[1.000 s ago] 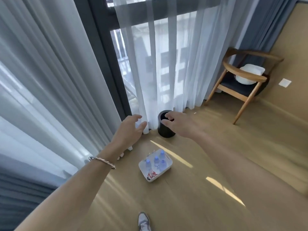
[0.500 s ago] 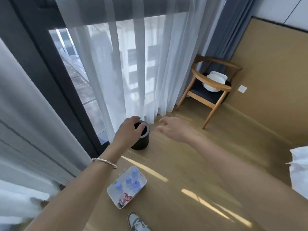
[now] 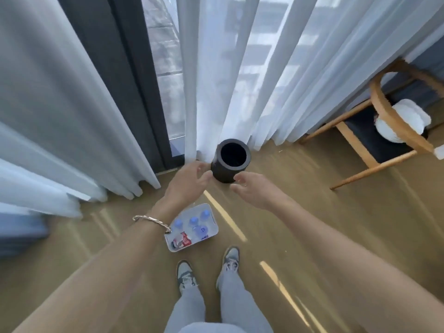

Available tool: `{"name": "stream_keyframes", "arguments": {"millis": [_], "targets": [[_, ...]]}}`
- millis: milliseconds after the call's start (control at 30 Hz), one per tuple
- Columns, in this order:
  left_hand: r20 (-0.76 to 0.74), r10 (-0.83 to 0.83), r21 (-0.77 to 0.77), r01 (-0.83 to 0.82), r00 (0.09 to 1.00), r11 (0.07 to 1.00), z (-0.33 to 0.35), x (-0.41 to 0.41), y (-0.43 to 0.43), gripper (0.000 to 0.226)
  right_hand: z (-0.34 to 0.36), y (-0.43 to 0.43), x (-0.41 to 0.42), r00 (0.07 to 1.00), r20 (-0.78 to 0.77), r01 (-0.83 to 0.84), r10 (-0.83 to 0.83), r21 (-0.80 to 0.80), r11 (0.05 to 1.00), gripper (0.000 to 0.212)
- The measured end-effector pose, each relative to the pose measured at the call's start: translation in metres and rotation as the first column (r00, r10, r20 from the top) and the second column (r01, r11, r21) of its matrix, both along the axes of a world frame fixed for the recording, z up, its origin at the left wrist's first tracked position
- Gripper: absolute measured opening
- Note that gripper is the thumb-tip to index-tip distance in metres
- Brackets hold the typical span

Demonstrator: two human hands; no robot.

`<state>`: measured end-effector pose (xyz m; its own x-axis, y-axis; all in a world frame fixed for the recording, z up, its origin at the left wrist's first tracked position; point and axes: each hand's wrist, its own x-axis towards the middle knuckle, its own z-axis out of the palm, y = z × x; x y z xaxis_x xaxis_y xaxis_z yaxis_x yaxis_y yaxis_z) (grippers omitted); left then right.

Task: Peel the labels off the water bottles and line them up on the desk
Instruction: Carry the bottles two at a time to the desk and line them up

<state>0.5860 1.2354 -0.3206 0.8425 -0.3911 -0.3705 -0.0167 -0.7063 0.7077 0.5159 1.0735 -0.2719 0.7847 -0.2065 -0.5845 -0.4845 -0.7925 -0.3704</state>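
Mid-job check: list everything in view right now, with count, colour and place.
bin: one, black, open top, on the floor at the curtain foot
tray: one, white, on the floor ahead of the feet
water bottles: about four, clear with blue caps, in the tray
label scrap: one, red and white, tray's near corner
sheer curtains: white, across the window
heavy curtain: grey, left
chair: one, wood with dark seat, right
white bundle: one, on the chair seat
bracelet: one, silver, left wrist
shoes: two, grey and white
left hand: open, at the bin's left side
right hand: open, near the bin's base
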Motion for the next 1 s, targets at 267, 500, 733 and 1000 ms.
{"name": "stream_keyframes", "arguments": {"millis": [267,500,733,1000], "targets": [[-0.115,0.313,0.227,-0.282,0.943,0.932,-0.064,-0.009,0.053,0.045,-0.104,0.028,0.066,0.946,-0.127,-0.276,0.297,0.159,0.948,0.045],[-0.213,0.378,0.305,-0.306,0.901,0.902,-0.159,-0.019,0.043,0.041,-0.213,0.014,0.073,0.909,-0.245,-0.292,0.339,0.208,0.933,0.046],[-0.312,0.363,0.305,-0.269,0.878,0.914,-0.284,-0.028,0.027,0.039,-0.347,-0.014,0.059,0.882,-0.383,-0.215,0.274,0.190,0.958,0.047],[-0.407,0.282,0.330,-0.148,0.869,0.932,-0.436,-0.064,0.010,0.040,-0.497,-0.015,0.050,0.890,-0.397,-0.158,0.226,0.197,0.968,0.049]]}}
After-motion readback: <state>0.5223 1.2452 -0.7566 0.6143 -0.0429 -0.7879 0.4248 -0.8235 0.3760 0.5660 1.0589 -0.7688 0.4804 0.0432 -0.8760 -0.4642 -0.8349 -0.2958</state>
